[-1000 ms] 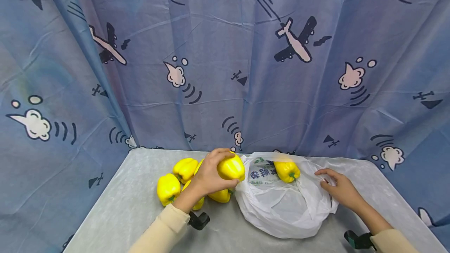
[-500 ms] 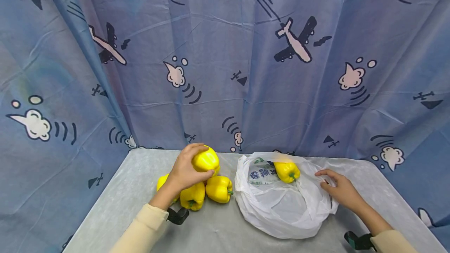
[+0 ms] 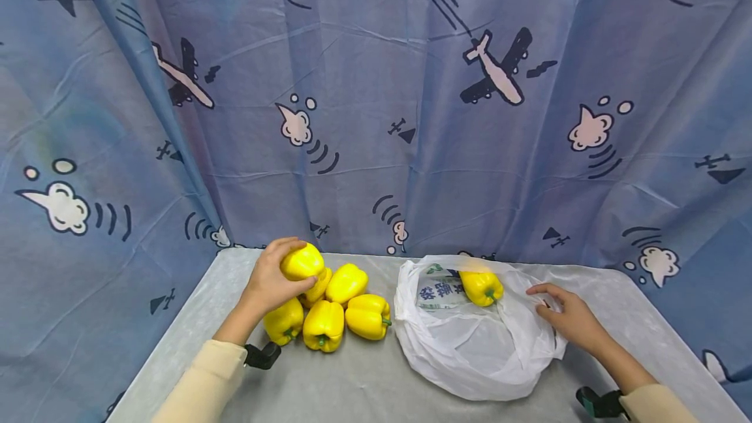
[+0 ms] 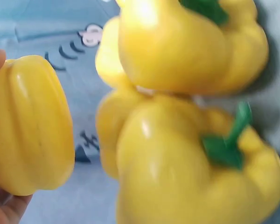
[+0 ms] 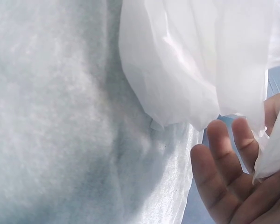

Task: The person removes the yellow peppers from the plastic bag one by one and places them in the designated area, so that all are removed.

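Note:
My left hand [image 3: 273,276] grips a yellow bell pepper [image 3: 302,262] between thumb and fingers, above the left end of a group of peppers. Up close in the left wrist view, the held pepper [image 4: 32,126] shows its ribbed side, apart from the stemmed pepper [image 4: 177,154] beside it. My right hand [image 3: 566,315] pinches the right edge of a white plastic bag [image 3: 470,380]. Its other fingers [image 5: 219,140] stay loose under the film in the right wrist view. One yellow bell pepper [image 3: 482,287] lies inside the bag's open mouth, toward the back.
Several yellow bell peppers [image 3: 368,316] sit clustered on the grey-white covered table [image 3: 364,384], left of the bag. A blue curtain [image 3: 352,116] with printed planes hangs right behind the table's back edge.
My left hand has moved leftward with the gripped pepper, away from the bag's left rim and across the cluster, uncovering the peppers there. My right hand and the bag have stayed put.

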Demonstrator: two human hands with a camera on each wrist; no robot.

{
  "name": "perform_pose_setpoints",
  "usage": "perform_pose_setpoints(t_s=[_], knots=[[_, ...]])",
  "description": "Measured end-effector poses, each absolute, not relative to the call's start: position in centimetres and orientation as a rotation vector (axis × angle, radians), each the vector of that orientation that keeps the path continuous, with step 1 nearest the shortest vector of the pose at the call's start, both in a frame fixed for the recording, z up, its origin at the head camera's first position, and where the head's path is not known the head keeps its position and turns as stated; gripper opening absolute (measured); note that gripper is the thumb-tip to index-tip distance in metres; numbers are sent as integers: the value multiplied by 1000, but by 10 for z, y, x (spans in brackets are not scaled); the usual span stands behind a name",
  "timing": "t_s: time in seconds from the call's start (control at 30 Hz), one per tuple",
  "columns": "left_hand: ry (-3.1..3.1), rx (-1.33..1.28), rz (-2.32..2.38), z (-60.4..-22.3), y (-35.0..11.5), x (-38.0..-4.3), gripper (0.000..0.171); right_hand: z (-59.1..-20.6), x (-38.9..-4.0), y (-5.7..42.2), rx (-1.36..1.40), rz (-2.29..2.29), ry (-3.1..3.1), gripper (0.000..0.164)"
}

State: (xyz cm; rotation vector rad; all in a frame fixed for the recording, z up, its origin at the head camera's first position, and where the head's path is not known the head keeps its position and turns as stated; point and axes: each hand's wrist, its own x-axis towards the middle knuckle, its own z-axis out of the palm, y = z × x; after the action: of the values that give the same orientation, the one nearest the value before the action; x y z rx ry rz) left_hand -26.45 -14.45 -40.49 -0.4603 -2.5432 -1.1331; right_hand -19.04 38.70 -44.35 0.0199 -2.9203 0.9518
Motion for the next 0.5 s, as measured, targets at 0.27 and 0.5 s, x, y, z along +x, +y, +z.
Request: perform_pose_setpoints(t_s=[0.27, 0.5], knots=[[-2583, -344, -1131, -414, -176, -273, 62, -444, -190, 387, 22, 947, -2921, 30], [-2650, -215, -1087, -429, -198, -280, 65, -445, -191, 387, 21, 953, -2924, 30]])
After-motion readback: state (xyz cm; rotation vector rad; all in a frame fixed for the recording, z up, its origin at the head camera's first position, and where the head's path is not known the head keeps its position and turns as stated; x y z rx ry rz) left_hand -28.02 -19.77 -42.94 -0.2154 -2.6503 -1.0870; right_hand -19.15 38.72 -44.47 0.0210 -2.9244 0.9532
